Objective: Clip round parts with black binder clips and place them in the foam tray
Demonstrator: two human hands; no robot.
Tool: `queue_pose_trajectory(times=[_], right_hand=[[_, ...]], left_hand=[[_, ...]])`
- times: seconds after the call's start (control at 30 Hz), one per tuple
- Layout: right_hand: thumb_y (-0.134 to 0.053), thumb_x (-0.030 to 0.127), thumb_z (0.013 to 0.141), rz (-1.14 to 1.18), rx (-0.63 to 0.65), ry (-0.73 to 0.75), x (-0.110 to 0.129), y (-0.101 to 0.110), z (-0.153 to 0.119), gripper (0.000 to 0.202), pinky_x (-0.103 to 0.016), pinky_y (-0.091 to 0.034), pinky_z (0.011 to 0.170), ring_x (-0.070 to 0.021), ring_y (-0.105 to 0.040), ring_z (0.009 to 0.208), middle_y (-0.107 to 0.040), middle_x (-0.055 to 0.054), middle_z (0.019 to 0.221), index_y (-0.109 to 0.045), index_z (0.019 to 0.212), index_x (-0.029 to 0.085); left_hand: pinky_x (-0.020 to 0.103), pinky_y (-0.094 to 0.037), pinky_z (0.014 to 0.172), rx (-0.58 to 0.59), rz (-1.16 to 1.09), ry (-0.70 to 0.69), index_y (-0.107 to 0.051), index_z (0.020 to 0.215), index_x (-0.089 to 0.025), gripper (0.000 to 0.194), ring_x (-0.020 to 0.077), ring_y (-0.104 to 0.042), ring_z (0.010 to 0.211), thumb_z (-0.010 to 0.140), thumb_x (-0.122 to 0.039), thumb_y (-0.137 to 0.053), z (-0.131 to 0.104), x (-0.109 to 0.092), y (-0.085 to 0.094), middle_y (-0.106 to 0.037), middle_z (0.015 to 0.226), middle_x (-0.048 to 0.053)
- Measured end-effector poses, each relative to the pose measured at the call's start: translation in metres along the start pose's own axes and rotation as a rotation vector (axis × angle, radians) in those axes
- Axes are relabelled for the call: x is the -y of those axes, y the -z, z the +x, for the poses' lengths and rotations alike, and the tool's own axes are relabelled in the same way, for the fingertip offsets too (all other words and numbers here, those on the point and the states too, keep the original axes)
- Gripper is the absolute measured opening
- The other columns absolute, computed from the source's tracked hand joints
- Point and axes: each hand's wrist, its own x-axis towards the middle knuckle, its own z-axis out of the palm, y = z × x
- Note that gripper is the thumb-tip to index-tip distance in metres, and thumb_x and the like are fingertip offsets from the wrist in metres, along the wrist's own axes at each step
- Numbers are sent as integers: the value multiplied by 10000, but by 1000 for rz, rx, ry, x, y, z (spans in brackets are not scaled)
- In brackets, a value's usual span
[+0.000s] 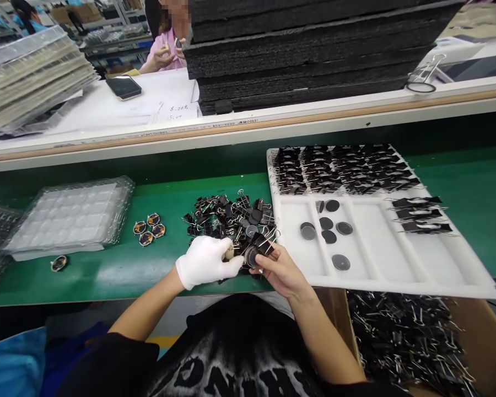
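Note:
My right hand, bare, pinches a dark round disc between thumb and fingers. A black binder clip with wire handles sits right at the disc, by the same fingers. My left hand wears a white glove and is closed just left of the disc, its thumb pointing toward it. Whatever its fingertips hold is hidden; a beige patch shows at them. Behind both hands lies a pile of black binder clips mixed with several dark discs.
A white foam tray on the right holds clipped rows and loose discs. Left are clear plastic trays and round parts. A box of clips stands below. Black foam sheets rest on the shelf; a co-worker sits beyond.

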Motion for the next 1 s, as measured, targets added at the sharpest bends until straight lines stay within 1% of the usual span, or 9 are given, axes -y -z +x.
queue_pose_trajectory(times=[0.1, 0.17, 0.27, 0.33, 0.53, 0.7, 0.83, 0.9, 1.0], right_hand=[[-964, 313, 682, -46, -17, 21, 9, 2, -4, 352, -224, -628, 583, -123, -682, 713, -777, -40, 988, -787, 968, 209], [-958, 309, 692, -64, -101, 90, 16, 3, -5, 369, -235, -637, 614, -133, -692, 780, -770, -49, 1118, -784, 1005, 223], [-958, 323, 697, -53, -244, 209, 21, 4, -1, 353, -272, -646, 688, -151, -704, 812, -785, -28, 1025, -767, 982, 238], [-960, 327, 698, -33, -273, 235, 20, 2, 4, 392, -303, -644, 734, -159, -712, 812, -785, -11, 960, -753, 1022, 250], [-973, 362, 675, -31, -290, 183, 8, -2, 13, 451, -246, -572, 655, -121, -677, 722, -778, 13, 908, -731, 1039, 246], [-976, 374, 657, -153, -303, 222, 4, 1, 13, 480, -289, -569, 736, -151, -687, 746, -786, -9, 902, -726, 1040, 228], [-965, 392, 672, -99, -305, 223, -1, 3, 13, 478, -330, -578, 781, -171, -698, 795, -781, -11, 960, -703, 1047, 250], [-958, 372, 689, -101, -281, 283, -2, 4, 12, 444, -338, -577, 798, -175, -695, 820, -771, 0, 955, -687, 1027, 274], [-911, 289, 760, -261, -137, 498, 5, 7, 8, 305, -393, -566, 885, -207, -691, 897, -756, 8, 892, -659, 930, 309]], left_hand=[[273, -230, 543, 42, -57, 18, -393, 645, -228, 320, 106, -373, 466, 852, -419, -546, 0, 3, 0, -438, 496, -52], [257, -263, 535, 88, -169, 18, -390, 647, -226, 319, 93, -370, 469, 874, -400, -529, -2, 5, 3, -421, 499, -63], [225, -325, 517, 176, -363, 64, -429, 657, -218, 311, 80, -454, 456, 918, -366, -510, -5, 3, 11, -456, 493, -73], [209, -373, 503, 236, -467, 130, -478, 681, -214, 297, 80, -523, 429, 941, -356, -502, -6, -2, 15, -495, 484, -81], [196, -425, 469, 276, -541, 202, -519, 701, -213, 323, 91, -590, 391, 965, -398, -514, -2, -15, 15, -520, 472, -92], [203, -429, 465, 325, -553, 219, -529, 714, -215, 325, 93, -579, 382, 978, -402, -498, 0, -12, 11, -526, 460, -93], [221, -432, 519, 283, -500, 158, -530, 717, -212, 318, 104, -586, 458, 965, -410, -536, 2, -8, 12, -571, 494, -65], [233, -463, 573, 308, -636, 139, -586, 794, -199, 367, 125, -651, 581, 1006, -474, -468, 4, -9, 13, -685, 636, -9], [250, -453, 520, 517, -1003, 281, -647, 827, -157, 656, 148, -678, 602, 1042, -636, -254, 9, -13, 12, -741, 767, 83]])
